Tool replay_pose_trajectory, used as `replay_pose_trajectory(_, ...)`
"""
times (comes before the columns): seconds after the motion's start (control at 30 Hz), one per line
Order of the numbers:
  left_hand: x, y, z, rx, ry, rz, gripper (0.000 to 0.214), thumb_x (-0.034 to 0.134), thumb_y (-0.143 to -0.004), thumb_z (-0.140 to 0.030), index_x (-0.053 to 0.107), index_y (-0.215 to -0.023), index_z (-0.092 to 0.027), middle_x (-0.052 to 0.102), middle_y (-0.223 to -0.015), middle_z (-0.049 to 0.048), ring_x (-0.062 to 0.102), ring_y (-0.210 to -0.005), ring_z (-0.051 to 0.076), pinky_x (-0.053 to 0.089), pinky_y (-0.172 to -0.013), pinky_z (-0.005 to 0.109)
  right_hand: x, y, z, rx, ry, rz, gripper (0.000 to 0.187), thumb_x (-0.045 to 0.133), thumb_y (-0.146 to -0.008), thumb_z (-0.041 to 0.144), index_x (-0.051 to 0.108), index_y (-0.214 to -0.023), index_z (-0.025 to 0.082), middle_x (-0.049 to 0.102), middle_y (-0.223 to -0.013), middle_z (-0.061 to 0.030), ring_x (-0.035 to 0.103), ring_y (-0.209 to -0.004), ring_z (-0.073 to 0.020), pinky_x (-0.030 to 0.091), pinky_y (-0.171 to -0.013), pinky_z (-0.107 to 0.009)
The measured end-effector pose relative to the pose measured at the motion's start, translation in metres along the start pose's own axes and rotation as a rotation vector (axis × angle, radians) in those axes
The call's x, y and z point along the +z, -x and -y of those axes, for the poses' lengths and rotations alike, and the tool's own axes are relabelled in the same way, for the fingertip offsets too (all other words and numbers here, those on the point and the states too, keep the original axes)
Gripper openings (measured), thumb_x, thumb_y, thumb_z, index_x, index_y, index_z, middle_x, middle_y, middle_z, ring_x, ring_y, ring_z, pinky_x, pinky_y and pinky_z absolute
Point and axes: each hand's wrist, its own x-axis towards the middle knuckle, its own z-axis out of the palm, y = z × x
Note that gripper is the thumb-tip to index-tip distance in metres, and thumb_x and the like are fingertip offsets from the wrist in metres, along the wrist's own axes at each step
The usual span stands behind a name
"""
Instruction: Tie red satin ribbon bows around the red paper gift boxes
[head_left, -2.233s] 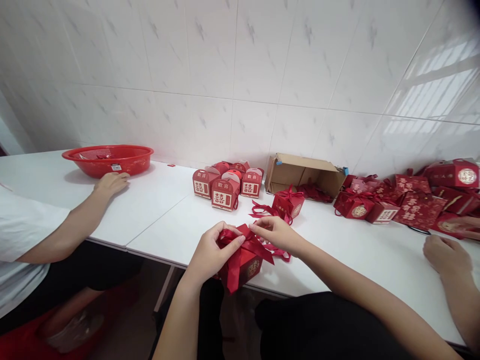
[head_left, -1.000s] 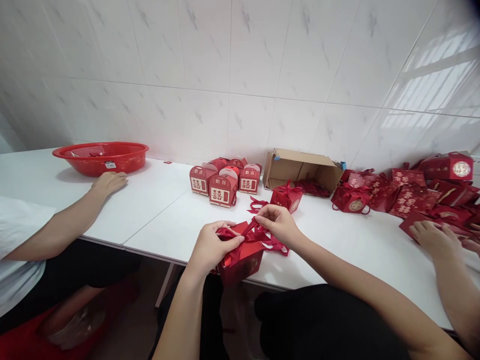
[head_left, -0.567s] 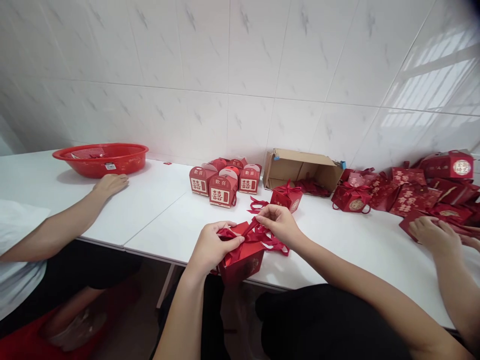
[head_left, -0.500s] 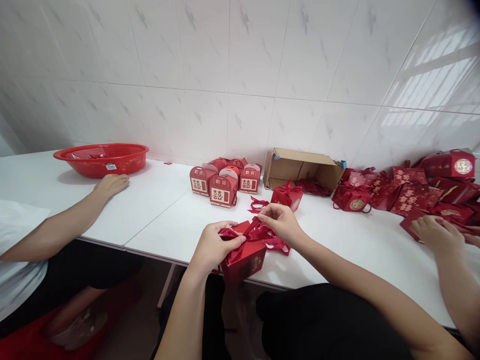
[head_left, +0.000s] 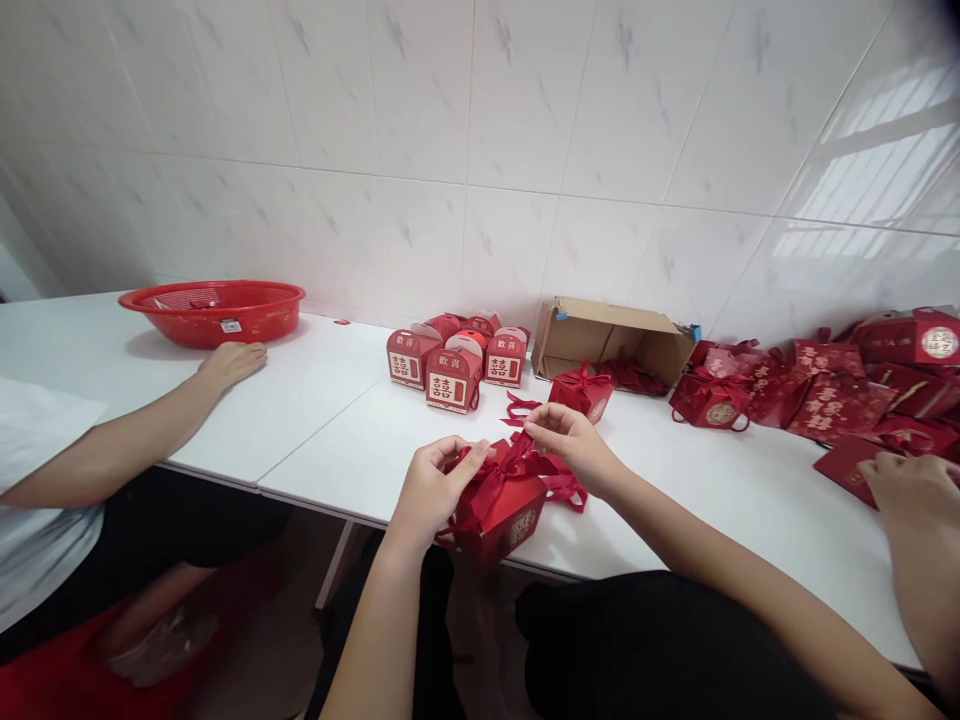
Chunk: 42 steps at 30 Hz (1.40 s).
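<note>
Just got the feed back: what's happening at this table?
The person's left hand holds a red gift box at the near edge of the table, while the right hand pinches its red ribbon on top. A co-worker's hand rests beside the red basket at left; another person's hand is near flat red boxes at right.

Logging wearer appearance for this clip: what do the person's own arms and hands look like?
The left hand and right hand are bare: no gloves, rings or watch show. The left forearm and right forearm are uncovered to the frame's edge, no sleeve in view.
</note>
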Motion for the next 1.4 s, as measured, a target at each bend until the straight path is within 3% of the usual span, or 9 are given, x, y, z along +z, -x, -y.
replay_pose_trajectory(0.13, 0.001, 0.001, -0.002, -0.019, 0.093, -0.003, 0.034, 0.063, -0.073, -0.045, 0.068, -0.082, -0.013, 0.07, -0.09, 0.0075, 0.063, -0.084, 0.02, 0.048, -0.071, 0.025, -0.001, 0.003, 0.002, -0.246, 0.316, -0.054, 0.024, 0.062, -0.077, 0.039, 0.061, -0.09, 0.02, 0.056, -0.1, -0.0066, 0.054, -0.091, -0.0182, 0.046, -0.075, -0.032)
replay_pose_trajectory(0.27, 0.001, 0.002, -0.004, -0.045, 0.172, -0.03, 0.036, 0.065, -0.071, -0.046, 0.069, -0.083, -0.012, 0.067, -0.109, 0.0104, 0.06, -0.1, 0.025, 0.048, -0.073, 0.026, 0.004, 0.01, 0.012, -0.497, 0.646, 0.043, 0.015, 0.062, -0.079, 0.036, 0.07, -0.08, 0.023, 0.051, -0.116, -0.0081, 0.044, -0.113, -0.0248, 0.034, -0.098, -0.045)
replay_pose_trajectory(0.37, 0.0, 0.003, -0.004, -0.07, 0.218, -0.02, 0.042, 0.065, -0.071, -0.047, 0.069, -0.093, -0.012, 0.067, -0.109, 0.0112, 0.06, -0.103, 0.027, 0.049, -0.07, 0.027, 0.01, 0.015, 0.018, -0.573, 0.811, 0.114, 0.016, 0.063, -0.078, 0.039, 0.073, -0.077, 0.026, 0.049, -0.123, -0.0068, 0.039, -0.117, -0.0283, 0.031, -0.098, -0.051)
replay_pose_trajectory(0.47, 0.0, 0.004, -0.005, -0.074, 0.233, -0.02, 0.046, 0.064, -0.071, -0.047, 0.068, -0.098, -0.011, 0.07, -0.099, 0.0113, 0.061, -0.1, 0.027, 0.049, -0.07, 0.028, 0.014, 0.017, 0.02, -0.58, 0.911, 0.168, 0.016, 0.063, -0.078, 0.039, 0.073, -0.077, 0.026, 0.047, -0.127, -0.0064, 0.035, -0.119, -0.0308, 0.032, -0.094, -0.054)
replay_pose_trajectory(0.67, 0.001, 0.006, -0.009, -0.07, 0.22, 0.004, 0.035, 0.065, -0.07, -0.043, 0.07, -0.088, -0.013, 0.07, -0.098, 0.0096, 0.062, -0.097, 0.025, 0.048, -0.072, 0.028, 0.018, 0.02, 0.024, -0.559, 0.973, 0.265, 0.013, 0.061, -0.079, 0.033, 0.068, -0.075, 0.022, 0.044, -0.131, -0.0063, 0.032, -0.122, -0.0292, 0.03, -0.095, -0.054)
replay_pose_trajectory(0.9, 0.0, 0.004, -0.009, -0.084, 0.192, -0.075, 0.033, 0.064, -0.068, -0.044, 0.07, -0.08, -0.014, 0.065, -0.064, 0.0024, 0.062, -0.072, 0.019, 0.046, -0.071, 0.027, 0.02, 0.021, 0.027, -0.605, 0.97, 0.354, 0.009, 0.06, -0.076, 0.026, 0.066, -0.073, 0.02, 0.047, -0.126, -0.0077, 0.035, -0.119, -0.0278, 0.03, -0.096, -0.05)
replay_pose_trajectory(1.1, -0.001, -0.001, -0.003, -0.03, 0.214, -0.084, 0.026, 0.064, -0.067, -0.04, 0.066, -0.064, -0.014, 0.069, -0.081, 0.0061, 0.06, -0.089, 0.021, 0.043, -0.081, 0.027, 0.021, 0.021, 0.027, -0.622, 0.971, 0.351, 0.007, 0.06, -0.074, 0.024, 0.065, -0.07, 0.02, 0.049, -0.124, -0.0075, 0.037, -0.118, -0.0272, 0.03, -0.095, -0.049)
replay_pose_trajectory(1.27, -0.002, -0.001, -0.001, -0.089, 0.089, -0.063, 0.032, 0.061, -0.07, -0.045, 0.066, -0.072, -0.014, 0.069, -0.089, 0.0067, 0.06, -0.084, 0.021, 0.043, -0.077, 0.028, 0.019, 0.022, 0.027, -0.612, 0.989, 0.339, 0.007, 0.062, -0.073, 0.025, 0.066, -0.069, 0.02, 0.048, -0.126, -0.007, 0.036, -0.119, -0.0279, 0.029, -0.095, -0.05)
replay_pose_trajectory(1.4, -0.007, -0.005, 0.006, -0.016, -0.055, -0.221, 0.039, 0.055, -0.076, -0.053, 0.062, -0.088, -0.017, 0.066, -0.105, 0.0087, 0.055, -0.106, 0.023, 0.037, -0.091, 0.031, 0.013, 0.023, 0.03, -0.575, 0.967, 0.28, 0.014, 0.057, -0.08, 0.027, 0.07, -0.083, 0.024, 0.047, -0.129, -0.007, 0.037, -0.119, -0.0279, 0.03, -0.093, -0.05)
